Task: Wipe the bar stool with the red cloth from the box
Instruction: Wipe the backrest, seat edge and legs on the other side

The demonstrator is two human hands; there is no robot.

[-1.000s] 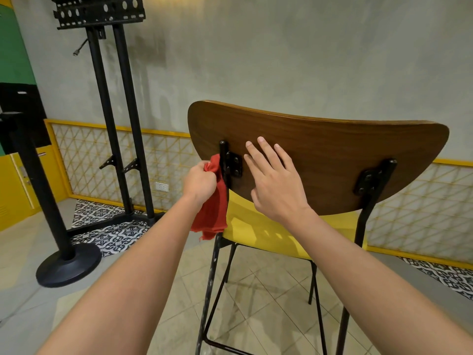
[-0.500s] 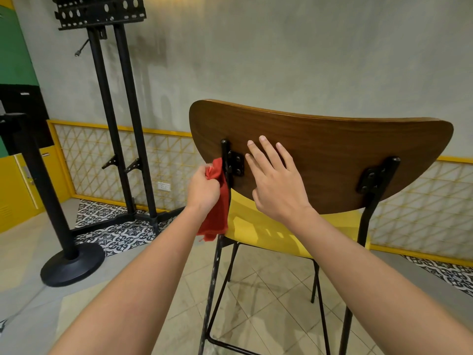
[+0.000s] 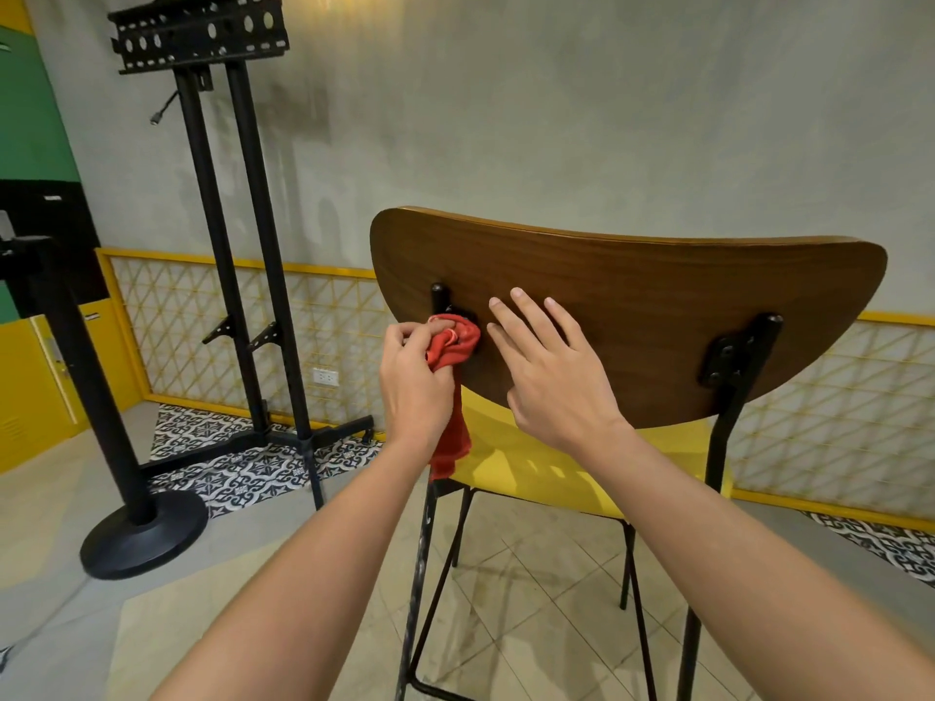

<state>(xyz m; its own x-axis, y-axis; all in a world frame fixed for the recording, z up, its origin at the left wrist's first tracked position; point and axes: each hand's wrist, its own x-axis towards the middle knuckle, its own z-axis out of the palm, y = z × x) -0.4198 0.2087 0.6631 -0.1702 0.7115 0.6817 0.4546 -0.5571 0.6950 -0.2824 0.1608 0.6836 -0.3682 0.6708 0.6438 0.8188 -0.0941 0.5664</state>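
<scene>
The bar stool (image 3: 657,306) stands in front of me, seen from behind: a curved brown wooden backrest, a yellow seat and thin black metal legs. My left hand (image 3: 412,382) grips the red cloth (image 3: 453,346), bunched and pressed onto the left black bracket of the backrest, with a tail of cloth hanging down beside the seat. My right hand (image 3: 551,371) lies flat on the back of the backrest just right of the cloth, fingers spread and holding nothing. The right bracket (image 3: 728,356) is uncovered.
A tall black TV stand (image 3: 227,245) rises at the left by the grey wall. A black post on a round base (image 3: 141,538) stands nearer, at the far left. Beige tiled floor lies under and around the stool.
My left hand has moved the cloth from the left side of the upright up and right onto the bracket. The right hand has stayed flat on the backrest.
</scene>
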